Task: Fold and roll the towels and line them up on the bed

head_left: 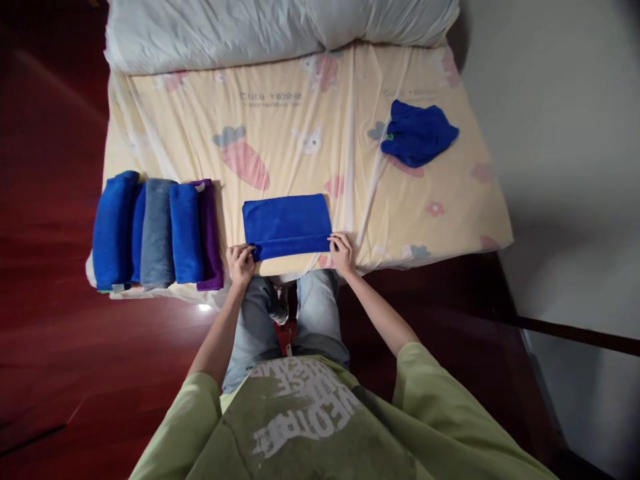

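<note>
A blue towel (287, 219) lies flat on the bed in front of me, its near edge folded over in a narrow strip. My left hand (241, 264) pinches the left end of that strip. At the opposite end, my right hand (341, 252) has its fingers closed on the near right corner. To the left, several rolled or folded towels stand side by side: a blue one (115, 233), a grey one (159, 233), another blue one (187, 233) and a purple one (210, 243). A crumpled blue cloth (420, 135) lies farther off to the right.
The bed (300, 167) has a cream sheet printed with carrots and rabbits. A bulky pale quilt (270, 30) runs along its far side. Dark red floor (50, 267) shows at the left, and a pale wall (560, 167) rises on the right.
</note>
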The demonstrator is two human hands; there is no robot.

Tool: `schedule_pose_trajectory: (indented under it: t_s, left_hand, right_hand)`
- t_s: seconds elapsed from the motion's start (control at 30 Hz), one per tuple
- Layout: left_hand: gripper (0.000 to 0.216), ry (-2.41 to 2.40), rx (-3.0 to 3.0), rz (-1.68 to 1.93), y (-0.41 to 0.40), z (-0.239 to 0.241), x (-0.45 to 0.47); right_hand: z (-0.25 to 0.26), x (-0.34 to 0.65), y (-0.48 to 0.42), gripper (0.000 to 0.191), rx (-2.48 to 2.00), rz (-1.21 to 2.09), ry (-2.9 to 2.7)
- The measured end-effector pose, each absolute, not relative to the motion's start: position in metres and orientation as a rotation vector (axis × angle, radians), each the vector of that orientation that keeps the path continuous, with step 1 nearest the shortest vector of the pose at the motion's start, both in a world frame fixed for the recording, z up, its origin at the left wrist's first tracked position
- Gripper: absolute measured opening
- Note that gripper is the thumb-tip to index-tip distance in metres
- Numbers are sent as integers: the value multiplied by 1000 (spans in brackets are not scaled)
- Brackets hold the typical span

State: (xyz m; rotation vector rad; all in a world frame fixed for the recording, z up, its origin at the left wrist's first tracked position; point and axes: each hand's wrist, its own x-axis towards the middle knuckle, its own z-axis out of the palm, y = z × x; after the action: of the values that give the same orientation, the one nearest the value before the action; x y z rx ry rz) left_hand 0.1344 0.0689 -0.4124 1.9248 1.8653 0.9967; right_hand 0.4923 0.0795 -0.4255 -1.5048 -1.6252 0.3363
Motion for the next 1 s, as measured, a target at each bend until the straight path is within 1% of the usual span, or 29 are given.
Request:
schedule_pose_trajectory:
  t_s: [0.27, 0.4, 0.47, 0.63, 0.8, 0.87, 1.0]
  left_hand:
    - [35, 1654, 2030, 865, 75, -404, 127]
    - [31, 1584, 2069, 874, 75, -397, 125]
    - [35, 1559, 2095, 860, 75, -395, 125]
    - [47, 1543, 2133, 816, 74, -393, 125]
    - [45, 1587, 2050, 828, 76, -396, 125]
    - [41, 1574, 2017, 880, 78, -397, 125]
    - [32, 1583, 1946, 938, 80, -395, 126]
  right_hand:
    - [-418, 494, 79, 35, -1475, 404, -1679]
    - [-412, 496, 77, 40, -1470, 414, -1729]
    - [-410, 499, 76, 43, -1437, 425, -1768]
    - [-406, 506, 73, 51, -1393, 488, -1895]
    - [-404, 503, 73, 57, -1440, 487, -1859]
    - [-404, 500, 74, 55, -1427, 498, -1810]
    - [-406, 499, 77, 43, -1410, 538, -1727]
